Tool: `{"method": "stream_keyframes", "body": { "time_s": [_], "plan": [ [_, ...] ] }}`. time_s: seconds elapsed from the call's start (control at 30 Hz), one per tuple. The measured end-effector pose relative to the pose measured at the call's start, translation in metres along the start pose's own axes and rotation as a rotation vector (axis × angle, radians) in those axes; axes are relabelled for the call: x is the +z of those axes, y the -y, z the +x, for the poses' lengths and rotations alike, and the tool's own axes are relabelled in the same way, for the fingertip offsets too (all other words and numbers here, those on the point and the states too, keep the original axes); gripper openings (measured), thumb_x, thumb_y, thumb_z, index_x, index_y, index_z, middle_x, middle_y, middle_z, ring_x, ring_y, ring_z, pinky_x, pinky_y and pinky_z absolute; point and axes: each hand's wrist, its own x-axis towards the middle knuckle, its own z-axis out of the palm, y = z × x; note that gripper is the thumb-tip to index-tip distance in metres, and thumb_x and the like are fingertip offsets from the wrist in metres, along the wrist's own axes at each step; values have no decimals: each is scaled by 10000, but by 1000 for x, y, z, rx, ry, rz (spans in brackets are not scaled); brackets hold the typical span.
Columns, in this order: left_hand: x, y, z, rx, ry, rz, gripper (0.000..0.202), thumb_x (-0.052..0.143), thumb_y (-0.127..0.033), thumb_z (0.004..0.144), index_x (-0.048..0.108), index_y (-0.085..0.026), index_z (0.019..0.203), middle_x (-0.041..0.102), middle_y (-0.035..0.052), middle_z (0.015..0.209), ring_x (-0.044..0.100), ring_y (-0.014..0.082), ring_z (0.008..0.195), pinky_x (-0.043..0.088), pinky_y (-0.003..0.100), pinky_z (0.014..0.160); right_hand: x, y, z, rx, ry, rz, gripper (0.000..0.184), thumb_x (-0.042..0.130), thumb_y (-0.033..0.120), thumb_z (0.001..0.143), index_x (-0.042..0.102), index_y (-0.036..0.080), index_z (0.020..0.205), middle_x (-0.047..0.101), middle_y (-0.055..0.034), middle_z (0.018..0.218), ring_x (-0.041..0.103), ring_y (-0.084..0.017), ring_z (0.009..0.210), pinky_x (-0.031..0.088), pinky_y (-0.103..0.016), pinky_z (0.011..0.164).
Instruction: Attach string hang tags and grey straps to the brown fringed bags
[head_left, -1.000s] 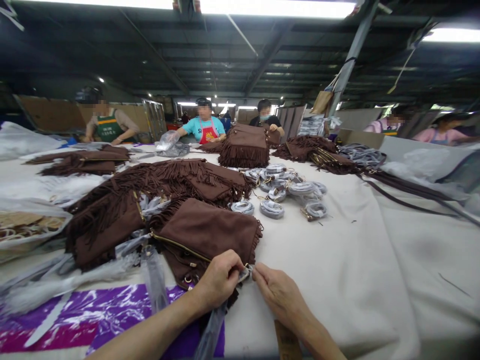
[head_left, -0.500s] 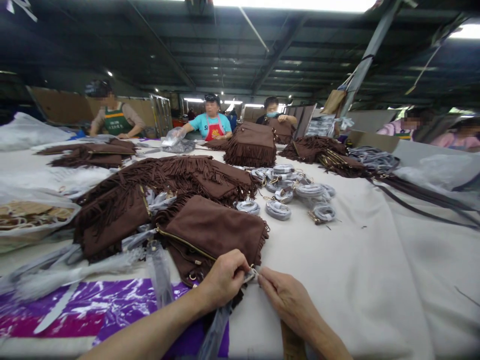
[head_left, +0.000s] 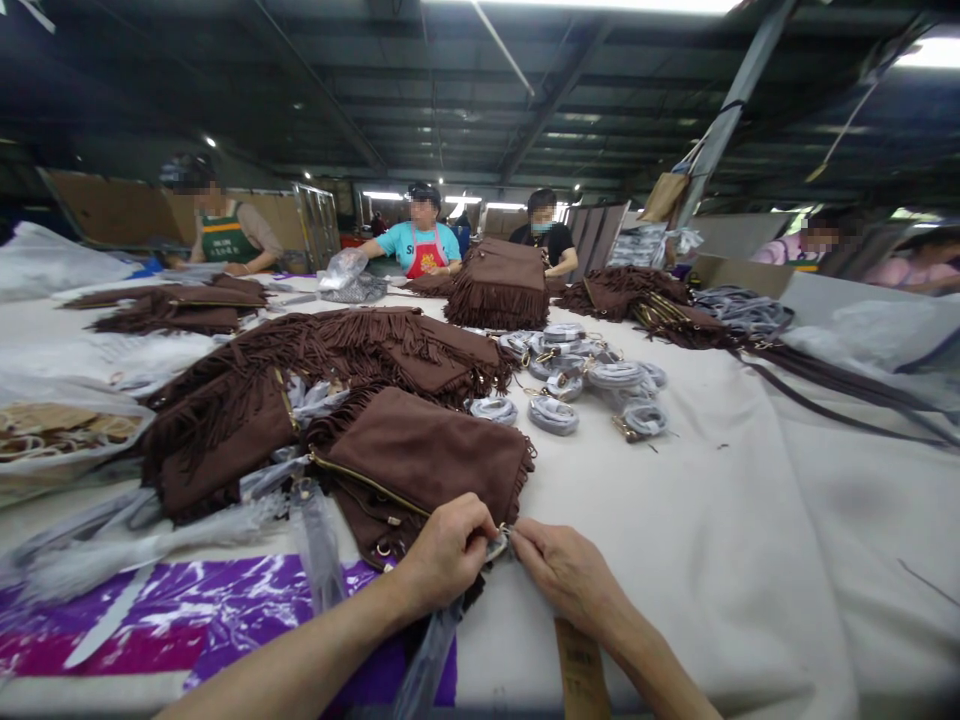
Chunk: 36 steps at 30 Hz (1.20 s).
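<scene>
A brown fringed bag (head_left: 442,440) with a gold zipper lies in front of me, its corner by my hands. My left hand (head_left: 450,550) is closed in a pinch at that corner, on a white string (head_left: 498,545) looped near a gold-coloured ring. Just to the right, the fingertips of my right hand (head_left: 566,570) pinch the same string. Below my right hand, a brown paper tag (head_left: 581,670) with printing sticks out; the link between tag and string is hidden by the hand. A plastic-wrapped strap (head_left: 431,660) runs below my left wrist.
More fringed brown bags (head_left: 360,345) lie behind. Coiled wrapped straps (head_left: 553,412) sit at centre right. At left are a plastic bag of tags (head_left: 67,430), a bundle of white strings (head_left: 150,550) and purple plastic (head_left: 247,600). Co-workers (head_left: 424,240) work across the table.
My right hand has shifted slightly, and more of the brown tag's printed face shows below it. Across the table, the masked co-worker has lowered a brown bag.
</scene>
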Motion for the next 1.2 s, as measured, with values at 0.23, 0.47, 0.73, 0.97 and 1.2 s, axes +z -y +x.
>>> {"method": "stream_keyframes", "body": {
  "time_s": [0.23, 0.47, 0.73, 0.97, 1.2],
  "plan": [
    [1, 1, -1, 2, -18, 10, 231, 464, 39, 683, 576, -161, 713, 574, 13, 730, 552, 138, 725, 400, 228, 677, 0, 6, 4, 27, -11, -25, 279, 437, 229, 988, 554, 223, 734, 659, 10, 697, 595, -166, 653, 239, -282, 570],
    [-2, -8, 5, -137, -15, 15, 178, 479, -54, 783, 617, -162, 756, 630, 7, 717, 575, 133, 683, 406, 225, 652, -2, 3, 4, -5, 20, -19, 278, 428, 241, 1001, 566, 223, 760, 674, 5, 724, 616, -173, 682, 262, -278, 583],
    [1, -5, 13, -132, 41, 130, 186, 504, -76, 761, 666, -168, 752, 684, 30, 739, 610, 166, 704, 424, 249, 661, 3, 0, 6, -15, -3, -63, 267, 428, 246, 996, 572, 232, 772, 686, -2, 730, 623, -178, 679, 258, -283, 570],
    [6, -3, 19, -200, 17, 259, 128, 456, -79, 784, 493, -193, 740, 597, 20, 694, 562, 164, 655, 395, 262, 616, -3, -4, 4, -35, -24, 181, 230, 416, 281, 959, 564, 222, 795, 627, 6, 681, 578, -172, 642, 335, -269, 602],
    [-1, 2, 23, -384, -54, -282, 88, 344, -247, 934, 365, -219, 853, 550, -66, 631, 499, 80, 354, 302, 170, 361, -26, -10, 17, -29, -87, 537, 182, 494, 307, 850, 638, 203, 889, 611, 18, 728, 530, -149, 626, 406, -251, 594]
  ]
}}
